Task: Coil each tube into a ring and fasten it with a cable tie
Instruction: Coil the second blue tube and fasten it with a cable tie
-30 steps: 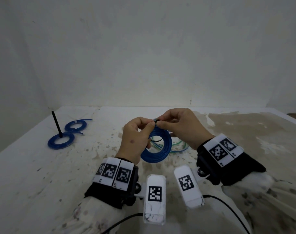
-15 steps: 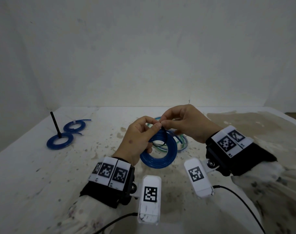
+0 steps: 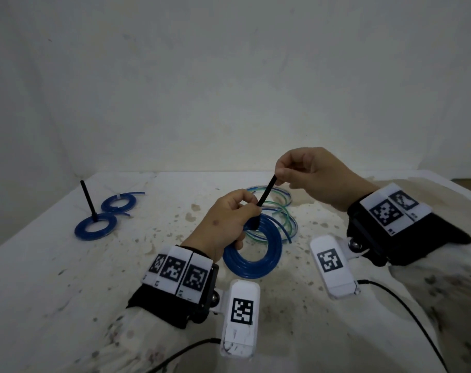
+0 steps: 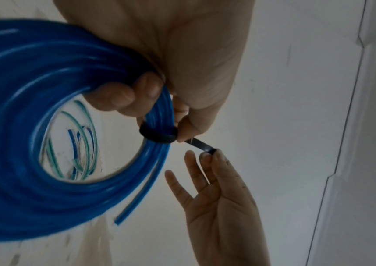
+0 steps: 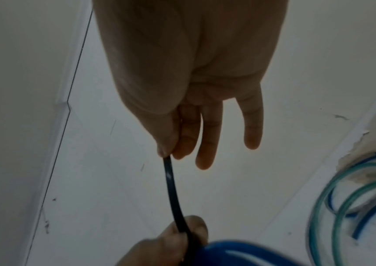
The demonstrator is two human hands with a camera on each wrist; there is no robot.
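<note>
My left hand (image 3: 230,219) grips a coiled blue tube (image 3: 258,261) above the table, fingers curled through the ring at its top (image 4: 137,93). A black cable tie (image 3: 266,193) is looped snugly round the coil (image 4: 157,135). Its free tail runs up and right to my right hand (image 3: 307,168), which pinches the tail's end between thumb and forefinger (image 5: 167,151), the other fingers straight. The tail is stretched taut between the two hands (image 5: 172,194). A loose end of the blue tube (image 4: 134,203) sticks out under the coil.
Loose green and blue tubes (image 3: 278,208) lie in a tangle on the stained white table (image 3: 54,278) behind the coil. At far left, two tied blue rings (image 3: 96,228) (image 3: 118,203) lie flat, one with a black tie tail (image 3: 88,197) standing upright. Walls close in behind.
My right hand has drawn the tie's tail up and to the right, away from the left hand. The loop round the coil has closed tight. The coil sits slightly lower.
</note>
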